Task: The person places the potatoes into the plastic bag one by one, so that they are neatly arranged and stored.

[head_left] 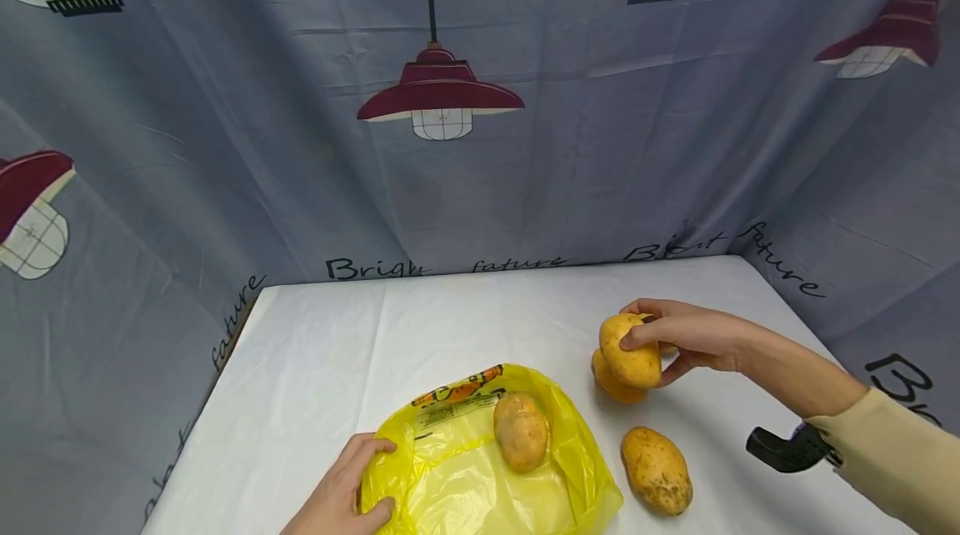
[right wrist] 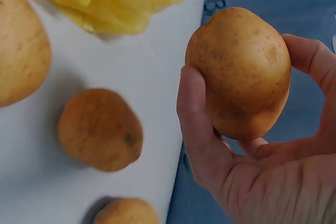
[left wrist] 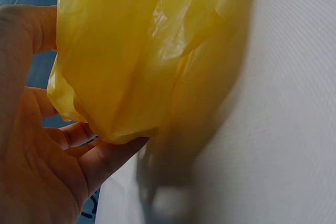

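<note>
My right hand (head_left: 686, 339) grips a potato (right wrist: 239, 72) between thumb and fingers, raised over the right part of the table. Just beneath it in the head view, a second potato (head_left: 617, 383) is partly covered by the held one. Another potato (head_left: 657, 471) with dark dirt marks lies closer to me, beside the bag. At the front, a yellow plastic bag (head_left: 386, 456) lies with its mouth spread, and a potato (head_left: 521, 432) is inside it. The left hand (head_left: 348, 489) holds the bag's left edge, with thumb and fingers around the thin plastic (left wrist: 126, 61).
A white cloth (head_left: 315, 368) covers the table. Grey curtains (head_left: 300, 185) printed with lamps and lettering hang behind and at both sides. In the right wrist view, several potatoes, one near the bottom edge (right wrist: 126, 213), are spread over the cloth.
</note>
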Motion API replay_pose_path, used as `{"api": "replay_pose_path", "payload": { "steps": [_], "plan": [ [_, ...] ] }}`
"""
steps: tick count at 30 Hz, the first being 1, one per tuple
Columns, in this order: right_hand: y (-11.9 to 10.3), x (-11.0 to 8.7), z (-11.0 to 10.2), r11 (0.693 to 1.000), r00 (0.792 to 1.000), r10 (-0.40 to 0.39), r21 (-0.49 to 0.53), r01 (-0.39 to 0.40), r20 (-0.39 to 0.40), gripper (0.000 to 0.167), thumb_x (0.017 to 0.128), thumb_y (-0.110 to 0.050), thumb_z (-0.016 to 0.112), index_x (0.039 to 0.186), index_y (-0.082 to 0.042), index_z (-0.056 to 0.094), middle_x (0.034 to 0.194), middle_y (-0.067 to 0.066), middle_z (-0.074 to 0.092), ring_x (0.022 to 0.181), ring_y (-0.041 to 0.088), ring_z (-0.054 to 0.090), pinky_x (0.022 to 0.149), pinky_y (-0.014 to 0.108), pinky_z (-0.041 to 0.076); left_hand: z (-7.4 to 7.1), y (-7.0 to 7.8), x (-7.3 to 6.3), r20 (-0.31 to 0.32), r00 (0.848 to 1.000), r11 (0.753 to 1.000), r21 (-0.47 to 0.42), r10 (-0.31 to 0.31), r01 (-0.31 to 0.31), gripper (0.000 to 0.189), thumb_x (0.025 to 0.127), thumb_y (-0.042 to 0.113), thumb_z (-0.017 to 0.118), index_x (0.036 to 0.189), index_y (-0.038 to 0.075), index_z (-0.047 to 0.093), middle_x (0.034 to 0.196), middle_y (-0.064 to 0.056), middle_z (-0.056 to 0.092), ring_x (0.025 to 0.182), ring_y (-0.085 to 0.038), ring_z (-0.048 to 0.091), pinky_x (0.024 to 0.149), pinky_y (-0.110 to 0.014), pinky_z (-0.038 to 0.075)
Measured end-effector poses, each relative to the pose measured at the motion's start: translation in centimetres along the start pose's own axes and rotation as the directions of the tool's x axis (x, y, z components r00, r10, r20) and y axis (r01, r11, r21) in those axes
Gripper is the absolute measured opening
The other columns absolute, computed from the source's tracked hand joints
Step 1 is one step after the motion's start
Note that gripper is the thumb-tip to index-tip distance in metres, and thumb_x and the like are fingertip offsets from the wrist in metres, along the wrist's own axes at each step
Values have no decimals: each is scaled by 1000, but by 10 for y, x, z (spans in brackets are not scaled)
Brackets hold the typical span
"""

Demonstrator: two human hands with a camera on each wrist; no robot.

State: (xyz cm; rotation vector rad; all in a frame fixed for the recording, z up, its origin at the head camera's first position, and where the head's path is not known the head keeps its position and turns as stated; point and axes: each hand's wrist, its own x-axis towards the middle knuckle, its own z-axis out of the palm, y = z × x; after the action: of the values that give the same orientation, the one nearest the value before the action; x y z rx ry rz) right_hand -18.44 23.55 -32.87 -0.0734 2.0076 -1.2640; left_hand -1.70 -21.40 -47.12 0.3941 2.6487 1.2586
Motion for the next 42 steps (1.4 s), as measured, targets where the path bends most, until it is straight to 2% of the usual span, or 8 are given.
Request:
{"api": "replay_pose_path", "payload": {
  "steps": [7, 16, 23, 29, 34, 38, 42],
  "plan": [
    [-29, 18, 31, 996, 999, 17, -88, -13, 35, 64, 88, -25, 74, 138, -3, 41, 120, 18, 52, 95, 29, 60, 69, 43, 59, 0, -2, -2, -9, 1000, 1000, -4, -4, 4, 42, 87, 22, 72, 125, 13, 56, 126, -3, 45, 108, -19, 52, 85, -29, 49],
    [-52, 31, 71, 983, 994, 8, -181, 12, 112, 57, 83, -23, 77, 129, -7, 47, 116, 17, 54, 91, 27, 63, 61, 40, 59, -1, -3, -3, -36, 999, 999, 20, 36, -35, 41, 88, 21, 73, 125, 14, 56, 125, -1, 47, 107, -15, 52, 85, -30, 50],
    [-62, 41, 103, 955, 992, 9, -297, 28, 123, 57, 80, -23, 81, 126, -11, 51, 111, 13, 58, 90, 24, 65, 60, 43, 59, 0, -3, -2, -29, 999, 1000, 16, 16, -15, 42, 87, 22, 73, 125, 13, 56, 126, -3, 46, 108, -18, 52, 85, -30, 50],
    [-72, 46, 133, 921, 991, -11, -383, 63, 136, 52, 77, -21, 84, 118, -13, 53, 103, 9, 61, 83, 22, 66, 58, 39, 58, 0, -3, -2, -35, 999, 1000, 21, 18, -17, 42, 87, 22, 73, 124, 14, 56, 125, -2, 47, 109, -18, 52, 86, -31, 50],
    [-76, 50, 162, 860, 985, -68, -491, 140, 160, 47, 77, -20, 84, 111, -14, 53, 93, 5, 61, 73, 19, 66, 55, 35, 56, 1, -5, -4, -50, 998, 999, 36, 37, -35, 42, 87, 21, 73, 124, 14, 56, 124, 0, 47, 108, -15, 52, 86, -31, 50],
    [-78, 55, 183, 783, 972, -122, -582, 218, 200, 45, 75, -20, 84, 107, -14, 54, 87, 1, 60, 71, 14, 62, 58, 30, 54, 1, -5, -5, -60, 997, 998, 42, 47, -44, 42, 86, 21, 74, 124, 15, 56, 124, 0, 47, 107, -14, 52, 86, -31, 49],
    [-78, 61, 198, 703, 963, -162, -659, 267, 217, 43, 73, -24, 84, 105, -16, 55, 86, -3, 58, 73, 10, 58, 65, 25, 50, 1, -5, -5, -45, 998, 999, 23, 46, -45, 41, 88, 22, 73, 125, 15, 56, 125, -1, 47, 108, -15, 53, 86, -32, 50]
  ]
}}
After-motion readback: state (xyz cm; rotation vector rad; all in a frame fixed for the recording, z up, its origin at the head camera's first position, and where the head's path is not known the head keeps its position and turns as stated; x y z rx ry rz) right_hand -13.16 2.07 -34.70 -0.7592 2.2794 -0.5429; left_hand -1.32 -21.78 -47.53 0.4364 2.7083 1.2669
